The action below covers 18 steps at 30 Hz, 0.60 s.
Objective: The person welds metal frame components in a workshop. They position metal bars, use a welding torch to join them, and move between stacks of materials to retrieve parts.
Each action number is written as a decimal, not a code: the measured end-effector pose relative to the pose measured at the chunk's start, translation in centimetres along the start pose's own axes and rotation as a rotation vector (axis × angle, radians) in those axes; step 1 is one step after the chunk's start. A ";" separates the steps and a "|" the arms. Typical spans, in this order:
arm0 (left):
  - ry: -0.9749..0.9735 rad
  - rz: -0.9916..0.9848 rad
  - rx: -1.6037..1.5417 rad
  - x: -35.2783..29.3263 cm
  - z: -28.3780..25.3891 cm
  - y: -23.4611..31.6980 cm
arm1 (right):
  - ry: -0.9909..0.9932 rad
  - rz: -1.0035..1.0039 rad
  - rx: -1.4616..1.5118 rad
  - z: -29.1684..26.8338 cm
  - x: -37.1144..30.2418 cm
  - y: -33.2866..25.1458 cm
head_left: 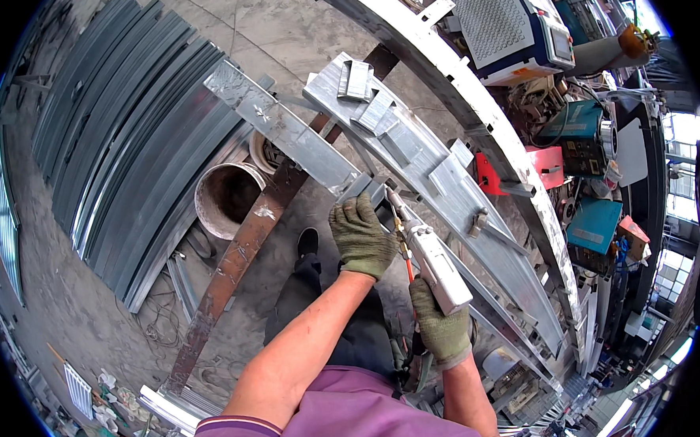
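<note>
My left hand (363, 237), in an olive work glove, has its fingers closed on a small grey metal bracket (374, 189) at the near end of a galvanized steel bar (286, 123). In the matching glove, my right hand (441, 324) grips a white handheld welding gun (438, 271). The gun's narrow nozzle points away from me, its tip right beside the bracket. A red line and brass-coloured fittings run along the gun's left side. My fingertips partly hide the bracket, so its exact contact with the bar cannot be seen.
A rusty steel beam (234, 270) crosses below the bar. To the right, a wide galvanized channel (430, 167) carries several small metal pieces. Long grey profiles (144, 142) lie stacked at left, near a round bucket (221, 203). Machines, including a teal box (593, 225), stand beyond a curved-looking white rail (492, 136).
</note>
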<state>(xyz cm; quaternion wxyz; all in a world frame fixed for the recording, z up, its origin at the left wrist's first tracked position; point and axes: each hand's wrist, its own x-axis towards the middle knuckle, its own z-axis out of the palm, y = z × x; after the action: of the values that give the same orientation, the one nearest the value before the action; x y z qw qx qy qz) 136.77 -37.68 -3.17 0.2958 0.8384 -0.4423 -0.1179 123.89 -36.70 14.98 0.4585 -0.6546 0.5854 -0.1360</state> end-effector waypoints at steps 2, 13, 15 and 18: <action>0.006 0.006 0.008 0.0 0.0 -0.1 | -0.005 -0.003 -0.015 0.0 0.0 0.2; 0.005 0.015 0.005 0.1 -0.3 0.1 | -0.033 0.079 -0.052 0.2 -0.1 -0.2; -0.018 0.010 -0.006 0.1 -0.4 0.1 | -0.015 0.010 -0.083 0.3 0.0 -0.5; -0.011 0.015 0.026 0.2 -0.3 0.2 | -0.019 0.009 -0.063 0.5 0.1 -0.5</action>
<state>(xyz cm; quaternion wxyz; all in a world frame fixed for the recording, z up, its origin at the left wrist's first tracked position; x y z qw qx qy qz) 136.94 -37.77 -2.80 0.2835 0.8381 -0.4517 -0.1143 124.56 -36.63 15.05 0.4438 -0.6674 0.5879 -0.1093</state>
